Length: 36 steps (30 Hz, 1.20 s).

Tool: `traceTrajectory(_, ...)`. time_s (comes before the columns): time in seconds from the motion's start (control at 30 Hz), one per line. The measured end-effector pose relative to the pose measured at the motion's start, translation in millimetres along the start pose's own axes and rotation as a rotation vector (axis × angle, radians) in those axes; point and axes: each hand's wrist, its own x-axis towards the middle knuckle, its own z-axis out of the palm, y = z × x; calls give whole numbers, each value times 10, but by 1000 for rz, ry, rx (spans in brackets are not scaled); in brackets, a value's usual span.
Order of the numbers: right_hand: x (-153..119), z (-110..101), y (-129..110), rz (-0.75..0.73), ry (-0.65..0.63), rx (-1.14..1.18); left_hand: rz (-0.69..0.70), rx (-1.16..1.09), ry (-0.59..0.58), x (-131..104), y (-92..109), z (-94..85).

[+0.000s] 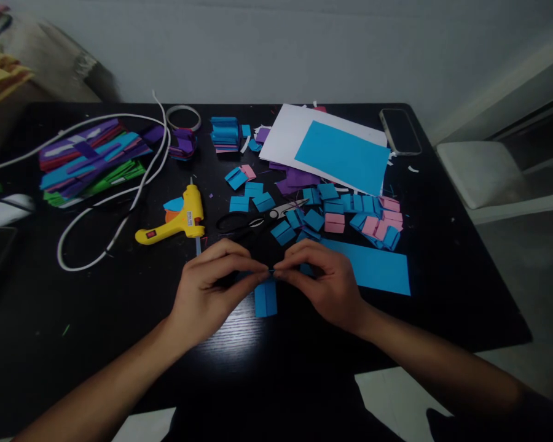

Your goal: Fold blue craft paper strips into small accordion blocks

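My left hand (216,285) and my right hand (325,279) meet near the middle of the black table, thumb and forefinger of each pinched together. Between the fingertips is a small piece, mostly hidden, with a thin bluish edge showing. Just below the fingertips lies a folded blue paper piece (265,299). A blue paper strip (382,267) extends to the right from behind my right hand. Beyond the hands are black-handled scissors (253,221), and several small folded blue and pink papers (334,222) lie around their blades.
A yellow glue gun (191,212) lies left of centre, near a looped white cable (141,184). Bundled coloured papers (92,156) are at the back left. White sheets (276,138) under a blue sheet (343,156) and a phone (400,131) lie at the back right.
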Motion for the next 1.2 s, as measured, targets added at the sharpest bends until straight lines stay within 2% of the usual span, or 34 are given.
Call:
traceTrajectory(0.17,8,-12,-27,115,-37,55,-95,-30,-31,11,7,-8)
traceTrajectory(0.3,-2,-28,-14,177,-38,83,-221,-96,5,28,0,-13)
traceTrajectory(0.37,-12,-35,8,113,-35,77,-288,-136,36,39,-7,-20)
traceTrajectory(0.5,-22,-38,61,-247,-83,-126,-394,-241,42,51,-14,-29)
traceTrajectory(0.6,-25,-31,88,-386,-108,-235,-420,-288,16,50,-4,-22)
traceTrajectory(0.83,-41,-28,115,-447,-89,-298,-486,-334,-8,47,44,-5)
traceTrajectory(1.0,-21,-45,118,-405,-135,-271,-498,-352,-12,57,46,-3)
traceTrajectory(1.2,-19,-68,122,-401,-130,-256,-467,-373,15,51,55,34)
